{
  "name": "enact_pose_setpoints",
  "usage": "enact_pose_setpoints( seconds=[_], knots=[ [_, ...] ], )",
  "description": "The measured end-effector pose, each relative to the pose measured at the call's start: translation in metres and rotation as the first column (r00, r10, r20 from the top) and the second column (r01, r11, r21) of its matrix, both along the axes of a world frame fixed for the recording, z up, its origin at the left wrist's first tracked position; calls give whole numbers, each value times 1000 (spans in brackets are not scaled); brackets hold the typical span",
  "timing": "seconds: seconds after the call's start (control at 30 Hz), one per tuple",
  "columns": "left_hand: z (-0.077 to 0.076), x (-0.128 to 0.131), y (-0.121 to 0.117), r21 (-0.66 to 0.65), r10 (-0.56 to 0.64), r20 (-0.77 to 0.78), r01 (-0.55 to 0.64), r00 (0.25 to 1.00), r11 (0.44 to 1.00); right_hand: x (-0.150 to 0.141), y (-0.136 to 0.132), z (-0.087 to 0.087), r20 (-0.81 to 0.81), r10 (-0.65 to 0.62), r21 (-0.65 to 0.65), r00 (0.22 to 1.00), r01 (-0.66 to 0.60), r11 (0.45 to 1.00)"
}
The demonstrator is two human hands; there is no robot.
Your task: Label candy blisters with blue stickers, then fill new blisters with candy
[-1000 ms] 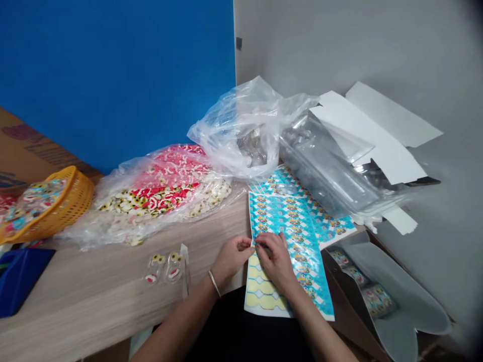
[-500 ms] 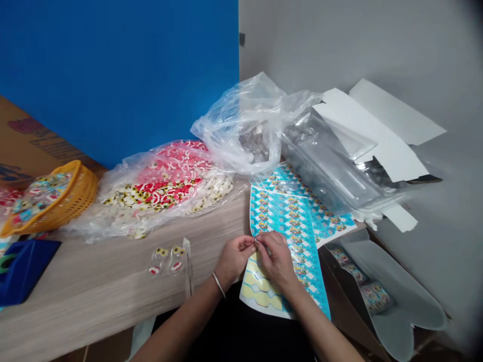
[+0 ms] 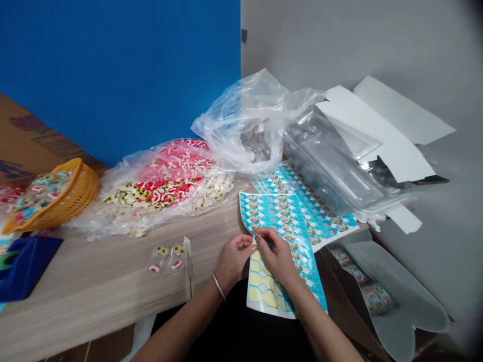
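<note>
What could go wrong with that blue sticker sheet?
The right hand and left hand pinch the blue sticker sheet closely, so a sticker might crease or tear. The sheet also curls up beside the table, so it could perhaps slide into the cardboard box.

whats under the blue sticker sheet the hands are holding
The held sheet overlaps another blue sticker sheet at its right edge. Elsewhere, the sheet and the left hand and right hand hide what lies beneath.
</note>
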State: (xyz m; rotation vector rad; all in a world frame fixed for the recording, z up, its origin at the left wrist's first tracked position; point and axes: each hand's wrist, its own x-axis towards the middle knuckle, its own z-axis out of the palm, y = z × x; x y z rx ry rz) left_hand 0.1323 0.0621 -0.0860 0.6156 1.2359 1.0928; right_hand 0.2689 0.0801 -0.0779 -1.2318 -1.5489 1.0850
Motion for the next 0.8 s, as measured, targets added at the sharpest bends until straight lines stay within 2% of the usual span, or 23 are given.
enact_pose_setpoints(
  seconds=[0.13,0.23,0.33,0.4,0.53,0.63,0.7,0.77,0.8],
  knots=[
    [4,-3,0,50,20,-76,-16,997,999,-1,-5,6,190,126,150,974,-156,976],
    [9,-3,-2,87,25,-98,-17,995,996,-4,-4,8,142,107,142,984,-127,982],
    [13,-1,-3,82,39,-65,-34,997,996,-11,-1,8,-8,2,18,1000,-2,1000],
    [12,2,-3,57,53,-35,-51,998,997,-17,0,7,-107,-85,-102,991,74,992],
    [5,2,-3,40,48,-41,-47,998,998,-24,3,-1,-294,-235,-349,927,125,929],
    [1,-4,-7,47,-7,-173,15,985,999,-22,6,-8,-423,-317,-452,849,105,886],
    [4,-10,-13,143,19,-424,46,905,989,-18,8,-11,-435,-337,-459,835,117,881],
    [8,-15,-19,332,128,-697,160,705,930,-15,9,-13,-397,-294,-438,869,102,893],
    [11,-17,-21,407,175,-786,282,594,869,-15,9,-14,-387,-260,-432,885,75,899]
  ],
)
